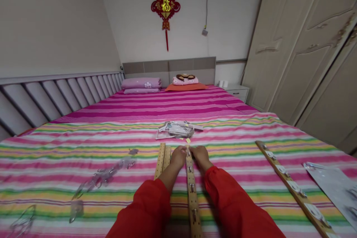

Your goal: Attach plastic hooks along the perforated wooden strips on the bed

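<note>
A long, narrow wooden strip (190, 176) with holes lies on the striped sheet, pointing away from me, with several small metal hooks along it. My left hand (178, 157) is closed at the strip's far end, its fingertips beside the farthest metal hook (189, 153). From the other side, my right hand (201, 156) pinches the same end, its fingers bent inward. The fingertips partly cover that hook, so their exact grip is hard to see. Just left of my left hand lie two bare perforated wooden strips (160, 159), partly behind my forearm.
Beyond the hands lies a pile of clear plastic packets (178, 129). Small plastic bags with metal rings (104, 176) trail across the left. On the right rest another wooden strip (290, 182) with white round pieces and a clear bag (331, 186). Pillows (142, 83) stand against the headboard (192, 66).
</note>
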Available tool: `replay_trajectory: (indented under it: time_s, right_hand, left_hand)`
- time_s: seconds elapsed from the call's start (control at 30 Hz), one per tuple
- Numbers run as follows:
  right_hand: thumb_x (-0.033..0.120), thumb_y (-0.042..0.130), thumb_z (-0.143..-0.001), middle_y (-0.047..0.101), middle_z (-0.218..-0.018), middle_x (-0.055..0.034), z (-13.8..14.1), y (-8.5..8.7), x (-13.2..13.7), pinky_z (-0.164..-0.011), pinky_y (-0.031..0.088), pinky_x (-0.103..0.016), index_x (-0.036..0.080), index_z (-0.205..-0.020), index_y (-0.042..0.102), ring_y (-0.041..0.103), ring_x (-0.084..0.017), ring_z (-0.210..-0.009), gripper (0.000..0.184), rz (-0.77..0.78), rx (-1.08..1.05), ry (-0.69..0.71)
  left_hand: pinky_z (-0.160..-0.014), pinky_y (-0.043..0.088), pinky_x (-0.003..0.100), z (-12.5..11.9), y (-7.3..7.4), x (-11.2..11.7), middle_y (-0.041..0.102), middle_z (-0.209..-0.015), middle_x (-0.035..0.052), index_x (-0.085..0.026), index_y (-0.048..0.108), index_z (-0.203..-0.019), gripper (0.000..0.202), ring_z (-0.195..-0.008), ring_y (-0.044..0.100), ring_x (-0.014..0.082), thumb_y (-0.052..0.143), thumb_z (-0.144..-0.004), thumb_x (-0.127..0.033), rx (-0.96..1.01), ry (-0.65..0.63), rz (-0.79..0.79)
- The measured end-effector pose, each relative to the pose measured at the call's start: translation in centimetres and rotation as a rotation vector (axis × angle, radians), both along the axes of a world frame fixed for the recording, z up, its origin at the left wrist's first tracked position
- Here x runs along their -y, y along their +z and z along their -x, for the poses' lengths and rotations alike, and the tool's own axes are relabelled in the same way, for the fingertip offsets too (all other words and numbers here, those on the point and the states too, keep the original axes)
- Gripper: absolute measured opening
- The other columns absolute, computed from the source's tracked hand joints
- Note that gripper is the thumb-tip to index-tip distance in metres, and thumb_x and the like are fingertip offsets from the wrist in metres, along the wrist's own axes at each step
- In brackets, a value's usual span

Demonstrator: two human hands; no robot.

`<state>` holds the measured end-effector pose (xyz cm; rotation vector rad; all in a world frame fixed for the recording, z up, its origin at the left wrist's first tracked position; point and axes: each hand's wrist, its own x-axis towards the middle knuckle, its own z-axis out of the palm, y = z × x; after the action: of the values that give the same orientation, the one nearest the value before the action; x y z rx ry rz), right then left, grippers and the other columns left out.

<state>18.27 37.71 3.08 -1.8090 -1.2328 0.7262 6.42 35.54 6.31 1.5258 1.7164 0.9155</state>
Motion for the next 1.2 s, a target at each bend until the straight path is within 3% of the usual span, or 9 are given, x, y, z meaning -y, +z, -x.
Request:
replay_trajectory:
  time_s: [0.2, 0.4, 0.6, 0.7, 0.8, 0.9, 1.03, 1.1, 1.2]
  right_hand:
    - [0.039, 0.063, -0.069, 0.066, -0.057, -0.0067, 0.0, 0.4, 0.0, -0.044, 0.030, -0.026, 0.022, -0.049, 0.055, 0.058, -0.019, -0.056, 0.028, 0.069, 0.016, 0.012]
    - [0.040, 0.067, -0.074, 0.069, -0.068, -0.0108, -0.1, 0.5, -0.1, -0.052, 0.038, -0.027, 0.020, -0.052, 0.057, 0.063, -0.021, -0.067, 0.032, 0.124, -0.053, 0.019]
    - [0.036, 0.054, -0.090, 0.065, -0.100, -0.0040, 0.0, 0.8, 0.1, -0.072, 0.054, -0.033, 0.017, -0.101, 0.061, 0.063, -0.016, -0.081, 0.023, 0.228, -0.319, 0.055]
    - [0.038, 0.053, -0.091, 0.066, -0.091, -0.0035, -0.6, 1.4, 1.4, -0.064, 0.054, -0.031, 0.014, -0.100, 0.061, 0.063, -0.014, -0.072, 0.027, 0.275, -0.500, 0.085]
    - [0.040, 0.046, -0.093, 0.063, -0.064, -0.0027, -1.5, 2.1, 3.7, -0.054, 0.050, -0.025, 0.013, -0.074, 0.060, 0.060, -0.012, -0.055, 0.037, 0.247, -0.663, 0.100]
    - [0.040, 0.047, -0.090, 0.057, -0.049, -0.0023, -2.1, 2.5, 6.9, -0.048, 0.046, -0.022, 0.016, -0.058, 0.053, 0.057, -0.011, -0.046, 0.040, 0.172, -0.783, 0.087]
    - [0.042, 0.062, -0.078, 0.055, -0.047, 0.0004, -2.4, 2.4, 13.0, -0.041, 0.038, -0.020, 0.016, -0.058, 0.054, 0.050, -0.009, -0.040, 0.033, 0.055, -0.868, 0.059]
    - [0.043, 0.068, -0.071, 0.056, -0.050, 0.0012, -2.4, 2.1, 17.0, -0.039, 0.034, -0.020, 0.016, -0.061, 0.056, 0.048, -0.008, -0.041, 0.031, -0.005, -0.888, 0.037]
    - [0.046, 0.073, -0.064, 0.060, -0.055, 0.0007, -2.1, 0.9, 23.6, -0.040, 0.033, -0.021, 0.017, -0.064, 0.061, 0.047, -0.009, -0.042, 0.031, -0.134, -0.908, -0.013]
  left_hand:
    - [-0.085, 0.048, 0.023, 0.0, 0.3, 0.2, 0.074, -0.096, 0.0034, -0.018, 0.072, -0.094, 0.033, -0.090, 0.066, 0.0146, 0.053, -0.074, 0.000, 0.063, -0.079, 0.001]
    - [-0.083, 0.049, 0.025, -0.1, -0.4, -0.1, 0.074, -0.097, 0.0031, -0.018, 0.071, -0.098, 0.035, -0.088, 0.066, 0.0154, 0.049, -0.076, -0.002, 0.118, -0.157, 0.014]
    - [-0.079, 0.050, 0.025, -0.2, 0.1, 0.3, 0.073, -0.103, 0.0065, -0.016, 0.067, -0.108, 0.035, -0.089, 0.066, 0.0168, 0.054, -0.077, -0.008, 0.165, -0.139, 0.074]
    - [-0.080, 0.050, 0.026, 0.3, 1.3, 0.9, 0.072, -0.104, 0.0075, -0.016, 0.062, -0.116, 0.041, -0.090, 0.066, 0.0184, 0.060, -0.075, -0.014, 0.173, -0.113, 0.091]
    - [-0.084, 0.048, 0.028, 1.2, 3.0, 2.0, 0.068, -0.114, 0.0129, -0.012, 0.058, -0.121, 0.046, -0.098, 0.064, 0.0210, 0.061, -0.076, -0.021, 0.185, -0.079, 0.074]
    - [-0.085, 0.049, 0.029, 2.3, 5.0, 4.7, 0.066, -0.116, 0.0149, -0.009, 0.061, -0.114, 0.038, -0.098, 0.064, 0.0210, 0.055, -0.079, -0.023, 0.219, -0.076, 0.041]
    - [-0.084, 0.049, 0.027, 4.4, 6.5, 11.9, 0.070, -0.104, 0.0088, -0.013, 0.065, -0.103, 0.029, -0.093, 0.065, 0.0177, 0.054, -0.079, -0.026, 0.287, -0.094, -0.028]
    - [-0.078, 0.052, 0.028, 5.6, 5.9, 16.5, 0.071, -0.092, 0.0064, -0.016, 0.067, -0.096, 0.029, -0.085, 0.065, 0.0180, 0.057, -0.078, -0.036, 0.407, -0.080, -0.108]
    - [-0.069, 0.053, 0.027, 6.8, 3.2, 23.2, 0.069, -0.083, 0.0043, -0.017, 0.066, -0.091, 0.033, -0.077, 0.064, 0.0179, 0.059, -0.077, -0.046, 0.488, -0.064, -0.120]
